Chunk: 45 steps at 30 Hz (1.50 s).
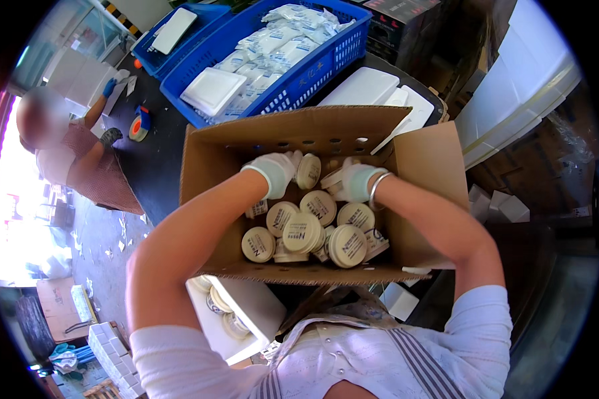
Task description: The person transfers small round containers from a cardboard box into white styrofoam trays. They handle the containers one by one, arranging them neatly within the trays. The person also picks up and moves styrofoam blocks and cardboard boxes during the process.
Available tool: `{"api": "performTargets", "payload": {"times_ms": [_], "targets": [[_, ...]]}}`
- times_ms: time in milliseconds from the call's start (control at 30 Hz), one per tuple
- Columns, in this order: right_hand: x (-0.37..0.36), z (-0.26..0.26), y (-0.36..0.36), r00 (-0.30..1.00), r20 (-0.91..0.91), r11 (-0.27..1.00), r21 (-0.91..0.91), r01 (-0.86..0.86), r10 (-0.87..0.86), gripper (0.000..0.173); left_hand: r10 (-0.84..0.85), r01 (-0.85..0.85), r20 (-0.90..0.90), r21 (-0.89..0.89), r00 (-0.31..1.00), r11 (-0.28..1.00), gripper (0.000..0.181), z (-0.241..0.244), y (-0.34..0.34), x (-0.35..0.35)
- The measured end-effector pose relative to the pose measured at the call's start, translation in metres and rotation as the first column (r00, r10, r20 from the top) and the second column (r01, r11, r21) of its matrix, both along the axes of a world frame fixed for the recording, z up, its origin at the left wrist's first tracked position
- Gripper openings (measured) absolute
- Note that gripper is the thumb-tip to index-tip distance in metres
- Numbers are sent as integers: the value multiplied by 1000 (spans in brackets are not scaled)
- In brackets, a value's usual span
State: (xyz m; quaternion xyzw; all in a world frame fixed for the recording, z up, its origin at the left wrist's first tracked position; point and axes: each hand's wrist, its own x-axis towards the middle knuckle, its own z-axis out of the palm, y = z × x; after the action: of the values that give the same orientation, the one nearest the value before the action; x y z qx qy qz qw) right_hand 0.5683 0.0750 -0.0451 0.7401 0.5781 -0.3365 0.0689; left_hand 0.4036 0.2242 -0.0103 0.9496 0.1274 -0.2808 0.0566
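A large open cardboard box (299, 276) with small round holes in its far wall stands before me. Several round lidded tubs (303, 232) with printed lids lie jumbled inside it. My left hand (278, 170), in a pale glove, is at the box's far side and grips a tub (308, 171) tilted on its edge. Gloved too, with a bangle at the wrist, my right hand (358, 180) holds another tub (333, 182) to the right. The fingertips of both hands are partly hidden.
Beyond the box, a blue plastic crate (299, 82) holds printed white packets (279, 42). White foam lids (362, 87) lie beside it. A white foam box (259, 309) with more tubs stands below left. A co-worker (75, 149) is at the table's left; tall foam boxes (521, 85) stand right.
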Motion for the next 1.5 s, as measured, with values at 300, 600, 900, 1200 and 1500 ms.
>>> {"api": "performTargets", "payload": {"times_ms": [300,600,900,1200,1500], "targets": [[10,-37,15,955,-260,940,265,214,-144,71,130,-67,274,-229,953,971,66,-58,5,33],[-42,139,26,900,-118,347,937,-38,419,83,36,-212,616,216,787,953,88,161,-33,-76],[-260,190,13,717,141,291,848,-443,683,93,271,-463,706,91,654,882,91,170,-113,-331],[-357,120,23,509,572,466,235,-853,643,100,520,-636,647,-68,558,768,80,42,-118,-374],[-347,47,8,599,570,552,280,-785,562,72,375,-624,633,223,677,749,59,-12,-139,-351]]}}
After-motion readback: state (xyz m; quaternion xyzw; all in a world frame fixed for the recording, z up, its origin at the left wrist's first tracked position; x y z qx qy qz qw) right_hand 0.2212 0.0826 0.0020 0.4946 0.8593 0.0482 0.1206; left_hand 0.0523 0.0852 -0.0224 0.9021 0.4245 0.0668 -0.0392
